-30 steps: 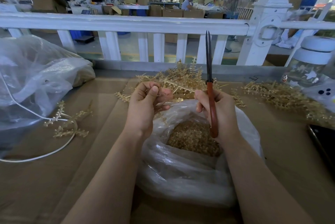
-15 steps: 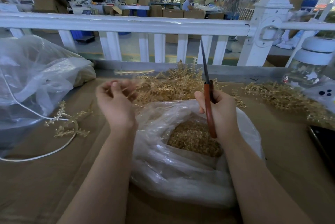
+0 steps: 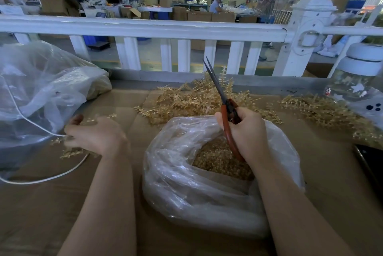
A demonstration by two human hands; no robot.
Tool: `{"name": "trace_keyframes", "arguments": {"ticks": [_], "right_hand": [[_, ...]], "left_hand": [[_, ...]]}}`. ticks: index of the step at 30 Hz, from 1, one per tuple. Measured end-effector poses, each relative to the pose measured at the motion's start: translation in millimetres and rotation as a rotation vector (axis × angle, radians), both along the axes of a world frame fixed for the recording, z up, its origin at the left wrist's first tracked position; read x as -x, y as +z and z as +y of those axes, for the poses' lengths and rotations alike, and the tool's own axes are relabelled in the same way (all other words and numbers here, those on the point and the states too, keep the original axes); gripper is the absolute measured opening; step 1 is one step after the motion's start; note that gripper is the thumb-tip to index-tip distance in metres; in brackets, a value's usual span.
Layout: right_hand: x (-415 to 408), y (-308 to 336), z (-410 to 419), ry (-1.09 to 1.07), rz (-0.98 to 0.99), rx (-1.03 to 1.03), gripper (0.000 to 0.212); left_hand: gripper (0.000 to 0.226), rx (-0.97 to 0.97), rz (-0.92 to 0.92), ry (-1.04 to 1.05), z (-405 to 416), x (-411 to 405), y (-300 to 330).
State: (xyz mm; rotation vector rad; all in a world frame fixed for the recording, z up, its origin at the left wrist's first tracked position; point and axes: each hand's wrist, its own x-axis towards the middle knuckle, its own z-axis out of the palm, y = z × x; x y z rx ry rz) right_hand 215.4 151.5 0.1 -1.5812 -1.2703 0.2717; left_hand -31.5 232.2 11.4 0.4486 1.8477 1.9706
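The bench (image 3: 315, 172) is crowded from where I sit, and most of the risk comes from that. The big clear bag (image 3: 41, 94) slumps at the left, just beside the left hand (image 3: 97, 135), so a sweep there could drag its film along. The open bag (image 3: 196, 197) of cut gold bits sits in the middle under the right wrist; a nudge from that forearm could tip its mouth and spill them. The heap of gold sprigs (image 3: 192, 98) lies behind it, near the rail (image 3: 145, 31). The scissors (image 3: 224, 113) stand blades up and nearly together, tilted left, and the right hand (image 3: 246, 131) has its fingers wrapped round the orange handles; reaching across with the left arm could meet those points. The left hand hangs low over the loose sprigs (image 3: 68, 153), fingers loosely bent and blurred, and I cannot tell whether it has one. The white cord (image 3: 51, 175) runs right by its fingers and could snag.
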Motion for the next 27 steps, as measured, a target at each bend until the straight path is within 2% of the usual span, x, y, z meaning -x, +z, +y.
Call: {"name": "trace_keyframes", "arguments": {"ticks": [4,6,8,9,12,15,19,27], "right_hand": [[-1,-2,2,-0.014,-0.027,-0.004,0.020],[-2,-4,3,-0.028,-0.042,0.006,0.020],[-3,-4,4,-0.035,-0.054,0.016,0.023],[-3,-4,4,-0.038,-0.065,0.021,0.025],[-2,-3,2,-0.060,-0.158,0.033,0.025],[2,1,-2,-0.101,-0.344,0.074,0.030],[4,2,-3,-0.112,-0.466,0.126,0.035],[2,-1,-2,-0.150,-0.486,0.146,0.038]], "left_hand": [[0.041,0.077,0.302,0.076,-7,-8,5],[0.039,-0.021,0.495,0.062,-10,-10,5],[0.037,-0.138,0.727,-0.108,-11,-15,1],[0.034,-0.133,0.816,-0.243,-10,-18,-1],[0.034,0.100,1.029,-0.611,-4,-30,-14],[0.054,0.416,1.241,-0.808,3,-35,-30],[0.056,0.463,1.329,-0.795,8,-35,-36],[0.045,0.381,1.251,-0.721,5,-37,-33]]}}
